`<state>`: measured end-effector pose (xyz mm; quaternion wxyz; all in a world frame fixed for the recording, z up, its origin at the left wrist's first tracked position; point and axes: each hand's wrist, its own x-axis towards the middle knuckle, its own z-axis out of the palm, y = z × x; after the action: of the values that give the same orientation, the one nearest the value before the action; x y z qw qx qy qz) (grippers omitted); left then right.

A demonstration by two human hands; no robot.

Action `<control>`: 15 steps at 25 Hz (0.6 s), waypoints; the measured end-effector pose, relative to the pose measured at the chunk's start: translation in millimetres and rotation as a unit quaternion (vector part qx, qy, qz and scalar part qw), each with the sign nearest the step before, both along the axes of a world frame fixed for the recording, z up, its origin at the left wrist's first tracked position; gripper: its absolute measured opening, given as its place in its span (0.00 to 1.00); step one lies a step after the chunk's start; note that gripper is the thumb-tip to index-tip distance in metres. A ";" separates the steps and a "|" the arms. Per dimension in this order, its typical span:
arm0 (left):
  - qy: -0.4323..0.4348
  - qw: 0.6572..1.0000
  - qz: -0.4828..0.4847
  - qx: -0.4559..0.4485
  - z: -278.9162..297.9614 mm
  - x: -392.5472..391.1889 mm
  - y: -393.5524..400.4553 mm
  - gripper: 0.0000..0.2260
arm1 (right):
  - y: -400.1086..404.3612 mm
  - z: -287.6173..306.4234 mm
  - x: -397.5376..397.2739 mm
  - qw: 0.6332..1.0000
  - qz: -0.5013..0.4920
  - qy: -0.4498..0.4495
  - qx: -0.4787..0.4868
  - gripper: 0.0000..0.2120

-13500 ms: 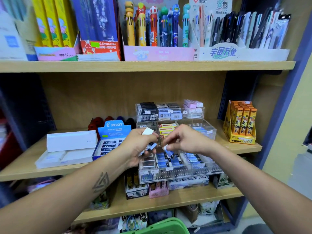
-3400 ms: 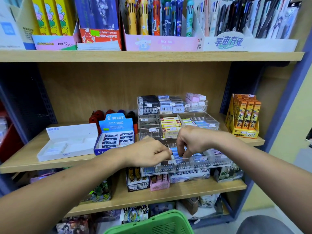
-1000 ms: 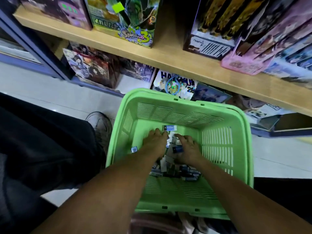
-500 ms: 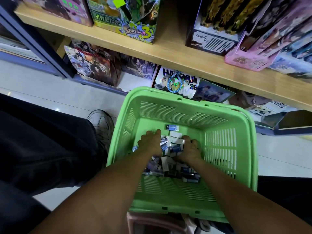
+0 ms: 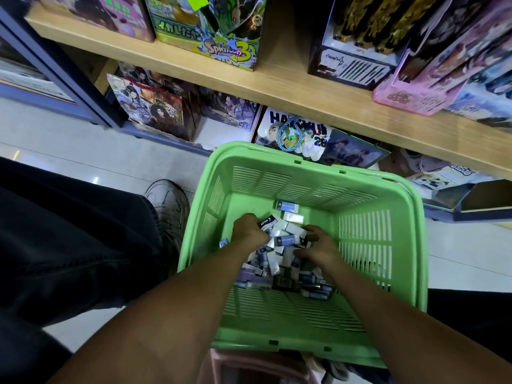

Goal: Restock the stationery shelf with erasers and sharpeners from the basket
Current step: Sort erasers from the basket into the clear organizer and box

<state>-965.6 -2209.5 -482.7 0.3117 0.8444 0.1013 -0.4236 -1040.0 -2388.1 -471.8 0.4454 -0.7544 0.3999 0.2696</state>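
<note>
Both hands are lowered into the green basket (image 5: 379,239), where a heap of small boxed erasers (image 5: 277,261) is piled on its floor, toward the near-centre. The left hand (image 5: 249,231) is curled over the heap's left edge, its fingers clenched around a dark Pilot eraser box (image 5: 268,221). The right hand (image 5: 321,246) is cupped against the heap's right side, fingers bent round several boxes. Two loose boxes (image 5: 289,210) lie nearer the far wall.

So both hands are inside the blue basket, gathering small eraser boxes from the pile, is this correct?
Not quite: the basket is green, not blue, as the head view shows. The left hand and right hand are indeed inside it, gathering small eraser boxes from the pile.
</note>
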 end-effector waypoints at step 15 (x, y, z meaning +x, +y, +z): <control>0.062 0.972 0.198 -0.109 5.7 -23.6 -16.7 0.31 | 35.0 -5.8 8.1 0.998 -0.008 0.015 0.063 0.21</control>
<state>-989.2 -2226.3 -477.0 0.4726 0.7405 0.2392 -0.4136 -1031.9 -2353.1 -477.6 0.4877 -0.7177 0.3947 0.3021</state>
